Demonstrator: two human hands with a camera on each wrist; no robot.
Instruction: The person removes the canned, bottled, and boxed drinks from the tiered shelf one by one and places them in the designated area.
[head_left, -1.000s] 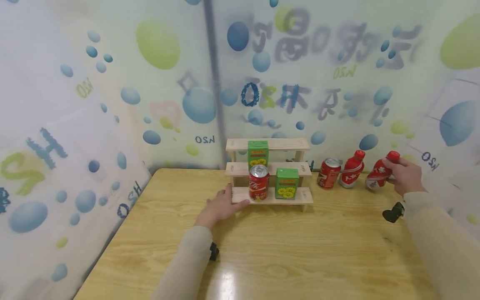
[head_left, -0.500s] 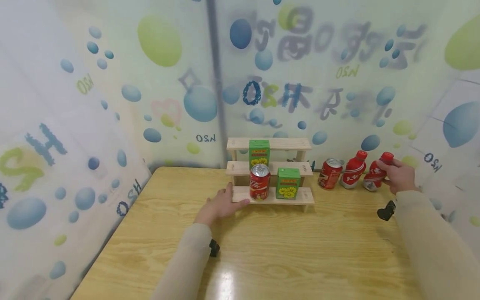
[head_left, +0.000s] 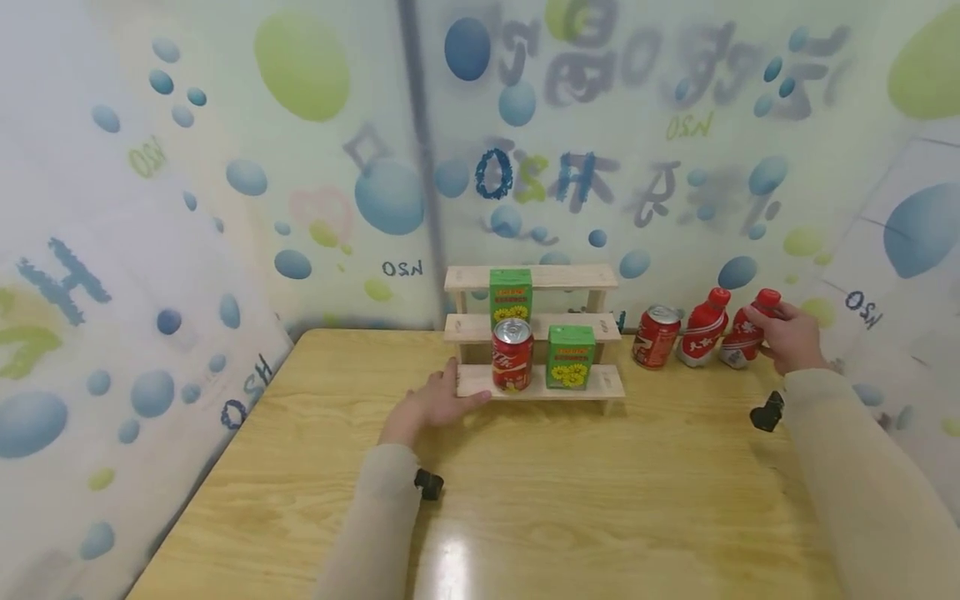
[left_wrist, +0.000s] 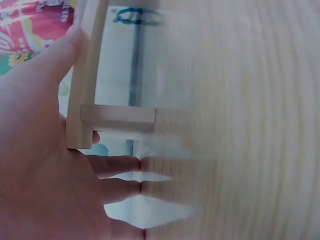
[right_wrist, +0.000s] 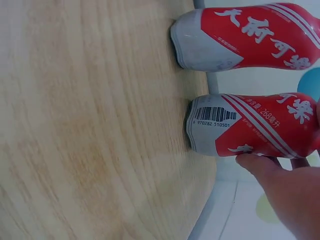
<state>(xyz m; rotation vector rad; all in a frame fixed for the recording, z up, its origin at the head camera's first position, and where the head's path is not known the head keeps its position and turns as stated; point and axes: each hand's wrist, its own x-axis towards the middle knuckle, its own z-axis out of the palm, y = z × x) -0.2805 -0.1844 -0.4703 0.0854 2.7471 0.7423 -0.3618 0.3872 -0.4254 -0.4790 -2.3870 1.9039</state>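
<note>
my l hand [head_left: 433, 403] is at the l end of the wooden shelf [head_left: 609, 382], fingers spread & straight, thumb along the btm step's front edge, prob to steady it. my r hand [head_left: 792, 335] pinches the r-most bottle [head_left: 741, 342] near its top btwn thumb & fingers, maybe b/c it's narrower there; its base looks to be on the table [head_left: 600, 500], just beside the 2nd bottle [head_left: 702, 329] & then a loose can [head_left: 656, 340]. shelf can [head_left: 512, 360] & front box [head_left: 570, 358] sit on the btm step, back box [head_left: 511, 293] on the middle one, spaced out prob so labels show.
</note>
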